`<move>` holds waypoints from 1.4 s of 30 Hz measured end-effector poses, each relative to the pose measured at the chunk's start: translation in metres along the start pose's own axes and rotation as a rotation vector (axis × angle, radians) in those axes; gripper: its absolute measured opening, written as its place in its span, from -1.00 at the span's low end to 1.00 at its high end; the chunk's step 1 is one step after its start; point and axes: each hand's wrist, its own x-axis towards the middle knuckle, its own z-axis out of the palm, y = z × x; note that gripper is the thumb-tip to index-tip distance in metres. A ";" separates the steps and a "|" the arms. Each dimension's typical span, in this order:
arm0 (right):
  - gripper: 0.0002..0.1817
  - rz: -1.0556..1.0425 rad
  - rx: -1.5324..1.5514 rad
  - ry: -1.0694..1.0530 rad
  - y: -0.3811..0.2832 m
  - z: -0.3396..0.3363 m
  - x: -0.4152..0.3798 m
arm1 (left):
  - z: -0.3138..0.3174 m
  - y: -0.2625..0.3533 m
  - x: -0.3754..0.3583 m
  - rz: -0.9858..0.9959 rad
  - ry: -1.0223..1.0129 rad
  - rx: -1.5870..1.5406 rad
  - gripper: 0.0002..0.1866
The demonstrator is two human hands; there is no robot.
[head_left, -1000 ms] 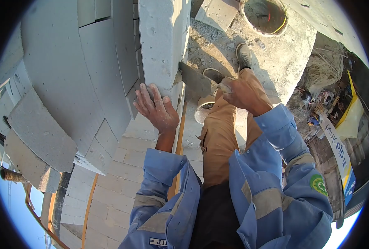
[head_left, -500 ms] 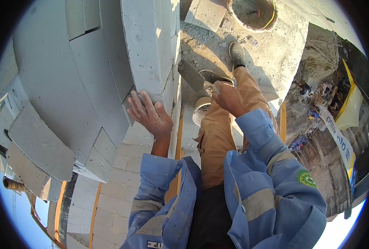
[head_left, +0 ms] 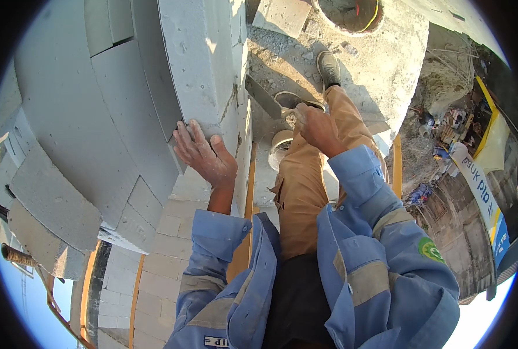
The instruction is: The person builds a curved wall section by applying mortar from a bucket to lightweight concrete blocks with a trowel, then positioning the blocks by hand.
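My left hand (head_left: 209, 158) lies with fingers stretched over the end of a pale grey concrete block (head_left: 196, 70) on top of the wall. White dust covers its fingertips. In my right hand (head_left: 319, 129) a trowel (head_left: 263, 97) is gripped by its handle, which the fingers mostly hide. Its dark flat blade points up and left, with the tip close to the side face of the block wall. A mortar joint (head_left: 230, 104) runs along that face near the blade.
A large round tub (head_left: 352, 29) and a flat slab (head_left: 281, 16) sit on the rubble-strewn concrete floor. Near my legs stands a small pale bucket (head_left: 280, 145). Loose blocks (head_left: 55, 195) rest at left. Beyond the floor's right edge is a drop with debris and a banner (head_left: 474, 183).
The view has shifted slightly, so the scene sits a little higher and further left. The trowel blade now looks narrower, turned more edge-on. My left hand stays on the block.
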 end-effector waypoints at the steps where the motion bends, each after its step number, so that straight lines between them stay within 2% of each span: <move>1: -0.70 0.001 0.005 -0.008 -0.004 0.007 0.008 | -0.002 0.000 -0.001 -0.008 -0.004 -0.003 -0.42; 4: -0.76 -0.016 -0.033 -0.047 -0.042 0.020 0.022 | -0.001 0.000 0.001 0.001 0.007 -0.004 -0.42; 6: -0.78 0.052 -0.026 -0.050 -0.075 0.003 -0.008 | -0.004 -0.002 -0.005 0.004 0.003 -0.001 -0.42; 8: -0.72 0.054 -0.023 -0.054 -0.071 -0.015 -0.029 | -0.001 -0.002 -0.001 0.022 0.025 -0.012 -0.42; 10: -0.66 0.068 0.065 -0.214 -0.063 -0.036 -0.054 | 0.001 0.000 0.002 0.013 0.018 -0.011 -0.42; 11: -0.65 0.054 0.180 -0.139 -0.052 -0.034 -0.060 | -0.002 0.000 -0.001 0.002 0.008 0.002 -0.42; 15: -0.68 0.148 0.130 -0.275 -0.015 0.025 -0.075 | -0.001 -0.002 0.000 0.007 0.008 -0.001 -0.42; 18: -0.69 0.158 0.122 -0.349 -0.029 0.056 -0.069 | -0.002 -0.001 -0.002 0.008 0.008 -0.029 -0.42; 19: -0.79 0.082 0.120 -0.212 -0.039 0.056 -0.067 | -0.002 -0.002 -0.002 0.014 0.015 -0.034 -0.42; 23: -0.81 0.027 0.086 -0.236 -0.062 0.039 -0.080 | -0.002 -0.002 -0.001 -0.003 0.020 -0.029 -0.42; 26: -0.74 -0.045 0.049 -0.338 -0.056 0.017 -0.091 | -0.002 0.000 -0.001 -0.021 0.013 -0.057 -0.41; 28: -0.65 -0.073 0.018 -0.485 -0.056 0.002 -0.108 | -0.002 -0.001 -0.001 -0.019 0.015 -0.061 -0.41; 31: -0.65 0.016 0.186 -0.482 -0.056 -0.029 -0.127 | -0.001 -0.002 0.002 -0.005 0.021 -0.064 -0.41; 32: -0.65 0.020 0.190 -0.486 -0.056 -0.023 -0.131 | -0.002 -0.003 0.000 0.000 0.030 -0.070 -0.41; 34: -0.65 0.209 0.197 -0.406 -0.049 0.001 -0.133 | -0.001 -0.005 -0.001 -0.004 0.029 -0.081 -0.41; 35: -0.65 0.214 0.197 -0.403 -0.047 0.022 -0.134 | 0.000 -0.006 -0.001 -0.007 0.026 -0.090 -0.40; 37: -0.67 0.214 0.338 -0.140 -0.050 0.062 -0.129 | -0.001 -0.008 -0.002 0.017 0.034 -0.107 -0.40; 39: -0.67 0.261 0.333 -0.213 -0.067 0.070 -0.114 | -0.006 -0.012 -0.006 0.043 0.038 -0.118 -0.39; 41: -0.67 0.315 0.330 -0.287 -0.081 0.085 -0.109 | -0.014 -0.017 -0.016 0.127 -0.053 0.046 -0.37; 42: -0.62 0.217 0.308 -0.230 -0.087 0.096 -0.110 | -0.014 -0.021 -0.024 0.132 -0.058 0.043 -0.37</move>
